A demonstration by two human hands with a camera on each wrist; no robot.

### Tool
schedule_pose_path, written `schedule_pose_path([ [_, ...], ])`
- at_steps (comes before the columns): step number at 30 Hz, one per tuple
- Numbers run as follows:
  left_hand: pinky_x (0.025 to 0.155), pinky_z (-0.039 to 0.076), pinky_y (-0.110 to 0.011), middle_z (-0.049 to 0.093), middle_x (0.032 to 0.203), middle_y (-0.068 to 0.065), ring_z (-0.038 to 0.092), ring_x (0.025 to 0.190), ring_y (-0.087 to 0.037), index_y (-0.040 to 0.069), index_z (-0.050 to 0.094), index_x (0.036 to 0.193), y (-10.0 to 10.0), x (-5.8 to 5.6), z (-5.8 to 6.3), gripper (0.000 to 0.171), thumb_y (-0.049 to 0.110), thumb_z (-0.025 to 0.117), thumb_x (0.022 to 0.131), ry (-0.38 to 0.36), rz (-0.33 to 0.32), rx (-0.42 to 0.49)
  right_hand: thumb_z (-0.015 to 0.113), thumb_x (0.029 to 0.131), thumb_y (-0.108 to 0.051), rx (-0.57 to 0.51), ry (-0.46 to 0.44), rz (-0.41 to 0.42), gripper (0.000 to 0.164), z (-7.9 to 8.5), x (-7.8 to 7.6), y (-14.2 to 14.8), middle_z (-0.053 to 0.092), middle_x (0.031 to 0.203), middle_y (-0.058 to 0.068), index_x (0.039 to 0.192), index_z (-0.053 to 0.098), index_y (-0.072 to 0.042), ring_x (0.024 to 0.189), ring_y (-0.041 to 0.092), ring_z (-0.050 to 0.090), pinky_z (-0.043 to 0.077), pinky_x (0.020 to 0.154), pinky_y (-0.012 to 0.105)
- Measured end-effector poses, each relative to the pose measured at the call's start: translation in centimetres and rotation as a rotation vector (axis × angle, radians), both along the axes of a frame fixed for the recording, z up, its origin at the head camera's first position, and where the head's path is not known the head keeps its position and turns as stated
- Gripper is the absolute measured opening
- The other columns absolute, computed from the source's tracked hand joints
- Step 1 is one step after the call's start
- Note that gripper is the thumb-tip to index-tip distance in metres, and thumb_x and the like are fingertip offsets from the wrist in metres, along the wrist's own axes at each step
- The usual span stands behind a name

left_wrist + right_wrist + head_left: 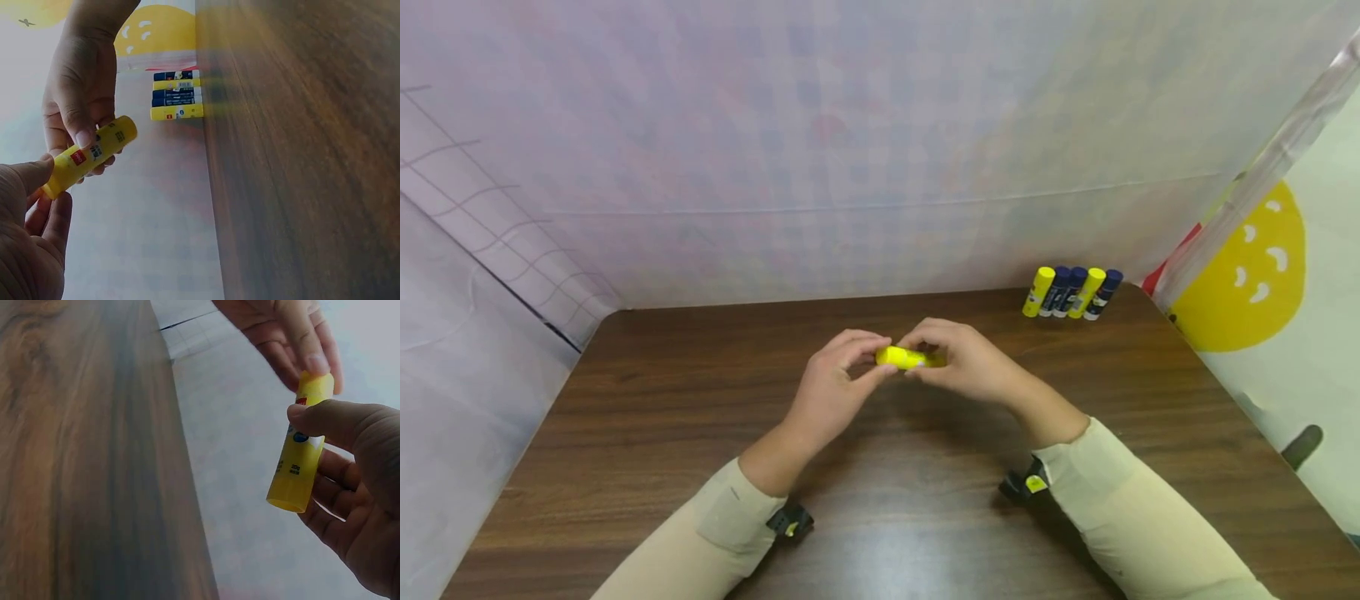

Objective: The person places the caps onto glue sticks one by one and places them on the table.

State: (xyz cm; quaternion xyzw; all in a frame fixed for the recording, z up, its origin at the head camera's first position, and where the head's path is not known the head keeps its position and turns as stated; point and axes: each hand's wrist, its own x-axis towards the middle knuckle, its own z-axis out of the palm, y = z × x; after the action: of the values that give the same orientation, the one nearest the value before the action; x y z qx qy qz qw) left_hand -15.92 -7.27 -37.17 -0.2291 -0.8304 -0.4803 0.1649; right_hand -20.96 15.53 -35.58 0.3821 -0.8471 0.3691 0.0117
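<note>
A yellow glue stick (901,357) is held between both hands above the middle of the table. My left hand (835,379) pinches one end of it between thumb and fingers. My right hand (962,358) grips its body, with the thumb lying across the printed label. In the left wrist view the glue stick (94,156) is tilted, its red logo showing. In the right wrist view the stick (297,456) points its bare end downward, and the left hand (294,337) holds the opposite end.
At the table's back right, several glue sticks stand upright in a row, including a yellow one (1038,292) and a dark blue one (1103,295). A pale patterned curtain (850,150) hangs behind the brown wooden table (700,417). Another printed sheet (1247,275) hangs at the right.
</note>
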Motion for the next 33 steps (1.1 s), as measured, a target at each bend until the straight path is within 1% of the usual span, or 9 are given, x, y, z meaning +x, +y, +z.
schedule_pose_path([
  [3, 0.093, 0.06, -0.023, 0.069, 0.12, -0.004, 0.072, 0.105, -0.017, 0.004, 0.073, 0.123, 0.0, 0.0, 0.0, 0.035, 0.015, 0.081, 0.09, -0.004, -0.008, 0.003, 0.084, 0.086, -0.005, -0.012, 0.004, -0.012, 0.029, -0.4, 0.0, 0.3, 0.071, 0.108, 0.001, 0.113, 0.075, -0.012, 0.098, 0.016, 0.065, 0.061, 0.081, 0.031],
  [6, 0.094, 0.059, -0.023, 0.067, 0.121, -0.004, 0.071, 0.106, -0.017, 0.005, 0.071, 0.126, 0.0, -0.2, 0.0, 0.038, 0.014, 0.081, 0.091, -0.027, -0.004, 0.01, 0.084, 0.086, -0.004, -0.027, 0.001, -0.042, 0.031, -0.8, -0.2, 1.0, 0.071, 0.109, 0.003, 0.114, 0.073, -0.011, 0.101, 0.017, 0.066, 0.061, 0.086, 0.033],
  [11, 0.097, 0.059, -0.025, 0.066, 0.125, -0.008, 0.069, 0.109, -0.021, 0.006, 0.068, 0.13, -0.1, -0.4, 0.0, 0.041, 0.015, 0.081, 0.092, -0.085, -0.004, 0.013, 0.084, 0.087, -0.006, -0.072, -0.086, -0.129, 0.033, -1.1, -0.6, 2.3, 0.07, 0.112, 0.004, 0.116, 0.07, -0.01, 0.104, 0.02, 0.066, 0.06, 0.093, 0.038],
  [14, 0.098, 0.059, -0.026, 0.065, 0.126, -0.007, 0.069, 0.112, -0.025, 0.008, 0.067, 0.131, -0.1, -0.7, 0.1, 0.041, 0.017, 0.08, 0.093, -0.109, -0.009, -0.003, 0.084, 0.087, -0.006, -0.108, -0.117, -0.185, 0.033, -1.2, -0.8, 3.1, 0.07, 0.113, 0.006, 0.116, 0.069, -0.009, 0.102, 0.021, 0.066, 0.06, 0.092, 0.038],
  [18, 0.098, 0.059, -0.029, 0.064, 0.129, -0.005, 0.068, 0.114, -0.026, 0.01, 0.066, 0.134, 0.1, -0.9, 0.2, 0.043, 0.021, 0.079, 0.094, -0.142, -0.012, -0.042, 0.082, 0.089, -0.006, -0.149, -0.136, -0.271, 0.033, -1.3, -1.2, 4.2, 0.071, 0.113, 0.011, 0.117, 0.067, -0.007, 0.1, 0.02, 0.066, 0.059, 0.088, 0.031],
  [22, 0.098, 0.06, -0.033, 0.063, 0.13, -0.006, 0.068, 0.114, -0.028, 0.01, 0.065, 0.136, 0.4, -1.0, 0.4, 0.046, 0.024, 0.079, 0.095, -0.167, -0.024, -0.065, 0.079, 0.093, -0.01, -0.213, -0.198, -0.355, 0.032, -1.4, -1.5, 5.6, 0.069, 0.115, 0.015, 0.121, 0.065, -0.005, 0.098, 0.019, 0.067, 0.06, 0.08, 0.023],
  [25, 0.097, 0.06, -0.034, 0.063, 0.13, -0.005, 0.068, 0.114, -0.03, 0.01, 0.064, 0.138, 0.6, -1.1, 0.6, 0.047, 0.025, 0.078, 0.095, -0.177, -0.029, -0.074, 0.077, 0.096, -0.014, -0.267, -0.235, -0.4, 0.035, -1.5, -1.7, 6.7, 0.068, 0.118, 0.017, 0.125, 0.063, -0.003, 0.097, 0.016, 0.068, 0.06, 0.076, 0.021],
  [28, 0.097, 0.06, -0.036, 0.062, 0.13, -0.004, 0.068, 0.113, -0.031, 0.011, 0.063, 0.139, 0.8, -1.2, 0.6, 0.048, 0.026, 0.078, 0.095, -0.192, -0.037, -0.089, 0.076, 0.097, -0.018, -0.303, -0.237, -0.442, 0.037, -1.7, -1.9, 7.7, 0.068, 0.116, 0.008, 0.129, 0.062, -0.003, 0.096, 0.012, 0.068, 0.06, 0.077, 0.021],
  [33, 0.095, 0.06, -0.037, 0.062, 0.131, -0.002, 0.068, 0.108, -0.023, 0.015, 0.062, 0.14, 1.1, -1.2, 0.5, 0.049, 0.03, 0.077, 0.096, -0.208, -0.046, -0.111, 0.076, 0.097, -0.024, -0.395, -0.274, -0.532, 0.038, -2.1, -2.3, 9.8, 0.068, 0.111, -0.009, 0.128, 0.062, -0.006, 0.099, 0.006, 0.066, 0.059, 0.081, 0.018],
])
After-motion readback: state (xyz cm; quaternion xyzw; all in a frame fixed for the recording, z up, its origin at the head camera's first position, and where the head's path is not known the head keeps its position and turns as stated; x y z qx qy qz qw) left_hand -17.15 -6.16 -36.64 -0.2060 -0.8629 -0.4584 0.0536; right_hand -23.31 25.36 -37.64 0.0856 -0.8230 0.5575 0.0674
